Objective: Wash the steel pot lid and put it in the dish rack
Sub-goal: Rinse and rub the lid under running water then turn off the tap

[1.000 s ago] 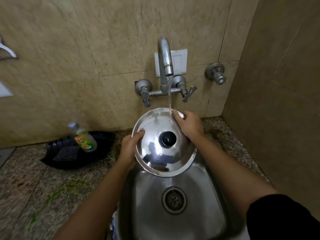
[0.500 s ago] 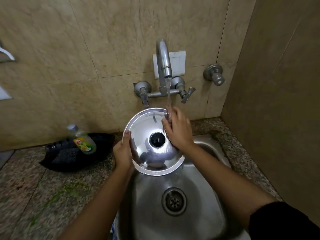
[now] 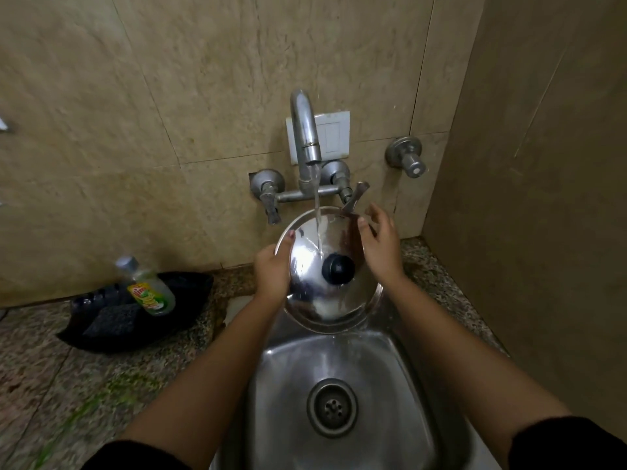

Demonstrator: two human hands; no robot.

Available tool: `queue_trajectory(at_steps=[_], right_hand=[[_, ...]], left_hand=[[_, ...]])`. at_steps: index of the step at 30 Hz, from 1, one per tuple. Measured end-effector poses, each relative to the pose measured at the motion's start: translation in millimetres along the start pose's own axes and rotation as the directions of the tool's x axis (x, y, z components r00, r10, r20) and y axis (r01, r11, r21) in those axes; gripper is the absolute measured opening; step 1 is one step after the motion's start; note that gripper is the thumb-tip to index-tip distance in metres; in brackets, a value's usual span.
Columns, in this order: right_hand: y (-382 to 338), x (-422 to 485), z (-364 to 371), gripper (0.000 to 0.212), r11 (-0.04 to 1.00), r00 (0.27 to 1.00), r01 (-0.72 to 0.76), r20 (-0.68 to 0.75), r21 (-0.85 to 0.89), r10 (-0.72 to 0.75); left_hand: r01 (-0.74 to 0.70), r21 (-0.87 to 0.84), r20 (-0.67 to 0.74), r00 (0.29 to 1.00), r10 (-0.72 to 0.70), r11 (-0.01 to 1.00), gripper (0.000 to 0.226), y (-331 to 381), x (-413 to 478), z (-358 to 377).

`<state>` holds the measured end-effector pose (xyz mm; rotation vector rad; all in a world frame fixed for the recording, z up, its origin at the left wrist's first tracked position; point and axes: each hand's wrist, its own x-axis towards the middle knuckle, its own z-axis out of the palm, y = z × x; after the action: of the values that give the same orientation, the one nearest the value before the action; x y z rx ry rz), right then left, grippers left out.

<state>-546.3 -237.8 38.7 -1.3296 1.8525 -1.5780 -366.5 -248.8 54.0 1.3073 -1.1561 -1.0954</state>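
Observation:
The round steel pot lid (image 3: 319, 293) with a black knob in its middle is held tilted over the back of the steel sink (image 3: 291, 385). Water from the tap (image 3: 305, 130) falls on its upper face. My left hand (image 3: 271, 269) grips the lid's left rim, thumb on top. My right hand (image 3: 380, 245) lies at the lid's right upper edge with its fingers spread, the thumb touching the metal. No dish rack is in view.
A black tray (image 3: 142, 320) on the granite counter at left holds a dish soap bottle (image 3: 149, 290) and a dark scrub pad (image 3: 112, 320). Tiled walls stand behind and to the right. A separate wall valve (image 3: 407, 157) juts out right of the tap.
My right hand slid off the lid's face to its right edge and opened its fingers. The lid shifted slightly right under the stream, and the left hand kept its grip.

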Motion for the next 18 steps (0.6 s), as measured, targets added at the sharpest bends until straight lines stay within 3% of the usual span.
queue_trajectory(at_steps=[6, 9, 12, 18], right_hand=[[-19.7, 26.6, 4.2, 0.046, 0.997, 0.999, 0.029, 0.02, 0.076, -0.03], [-28.8, 32.4, 14.4, 0.031, 0.999, 0.995, 0.038, -0.096, -0.021, -0.04], [-32.0, 30.8, 21.2, 0.031, 0.997, 0.98, 0.026, -0.195, -0.079, -0.041], [-35.2, 26.7, 20.7, 0.033, 0.912, 0.966, 0.135, -0.154, -0.387, -0.208]], left_hand=[[-0.038, 0.063, 0.049, 0.998, 0.035, 0.997, 0.048, -2.0, -3.3, -11.8], [-0.1, 0.139, 0.091, 0.992, 0.088, 0.985, 0.044, -2.5, -6.9, -25.0], [-0.107, 0.142, 0.097, 0.991, 0.094, 0.984, 0.047, -4.8, -11.2, -39.6], [-0.098, 0.124, 0.024, 0.995, 0.096, 0.987, 0.045, -5.8, -23.7, -60.9]])
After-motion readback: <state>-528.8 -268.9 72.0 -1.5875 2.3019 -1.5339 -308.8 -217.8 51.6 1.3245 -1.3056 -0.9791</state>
